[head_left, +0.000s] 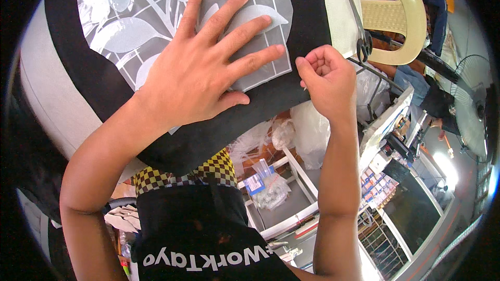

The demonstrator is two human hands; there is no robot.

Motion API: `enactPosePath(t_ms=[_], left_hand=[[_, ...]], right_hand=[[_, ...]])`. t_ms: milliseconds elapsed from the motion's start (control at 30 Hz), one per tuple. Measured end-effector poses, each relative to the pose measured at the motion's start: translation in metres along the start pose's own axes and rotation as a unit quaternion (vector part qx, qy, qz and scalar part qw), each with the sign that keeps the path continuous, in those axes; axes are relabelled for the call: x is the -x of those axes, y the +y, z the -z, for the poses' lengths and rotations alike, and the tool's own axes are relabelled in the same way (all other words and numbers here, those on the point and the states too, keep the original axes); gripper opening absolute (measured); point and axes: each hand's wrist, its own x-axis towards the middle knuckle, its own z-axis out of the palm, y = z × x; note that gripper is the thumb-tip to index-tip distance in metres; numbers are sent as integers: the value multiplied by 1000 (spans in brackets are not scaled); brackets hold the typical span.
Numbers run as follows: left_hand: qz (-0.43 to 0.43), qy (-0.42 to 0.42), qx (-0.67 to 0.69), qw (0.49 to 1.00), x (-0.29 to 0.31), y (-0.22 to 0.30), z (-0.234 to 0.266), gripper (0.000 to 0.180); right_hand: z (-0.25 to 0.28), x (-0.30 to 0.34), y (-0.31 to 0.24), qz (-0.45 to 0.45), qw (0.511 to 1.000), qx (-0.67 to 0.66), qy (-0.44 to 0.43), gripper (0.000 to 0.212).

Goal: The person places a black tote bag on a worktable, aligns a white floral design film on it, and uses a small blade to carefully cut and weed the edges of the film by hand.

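1. We see a translucent transfer sheet [156, 15] with a pale leaf-and-grid pattern lying flat on a black fabric [291, 26], which is draped over a white table [47, 88]. The sheet looks glossy and greyish, with white leaf shapes and thin white lines crossing it.
2. Our left hand [200, 65] lies palm down on the sheet with its fingers spread wide, pressing the lower right part of the pattern.
3. Our right hand [325, 78] is curled at the sheet's right edge, thumb and forefinger pressed together there. We cannot tell for sure whether they pinch the sheet's corner or something thin, since the fingers hide the contact.
4. A pair of black-handled scissors [359, 26] lies on a white cloth strip [338, 5] just right of the black fabric, blades shut, well apart from the right hand.
5. Below the table edge, a white frame shelf [297, 177] holds clear plastic bags [271, 187]. What is in them is too small to make out.
6. A cream plastic chair [401, 15] stands beyond the table, and an electric fan [474, 104] stands at the far right.
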Motion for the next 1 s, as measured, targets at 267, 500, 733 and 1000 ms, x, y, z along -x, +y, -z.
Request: enactPosePath(t_ms=[267,500,733,1000], left_hand=[[-137,-87,-9,987,21,-62,59,67],[104,104,-21,989,50,-1,52,43],[166,122,-42,978,13,-5,39,60],[224,93,-41,969,28,-18,41,84]], right_hand=[[-45,61,-20,1,966,-149,-211,11],[-36,10,-50,165,985,-41,-39,8],[-37,-42,-94,301,942,117,-92,10],[-39,-73,-131,304,894,246,-221,17]])
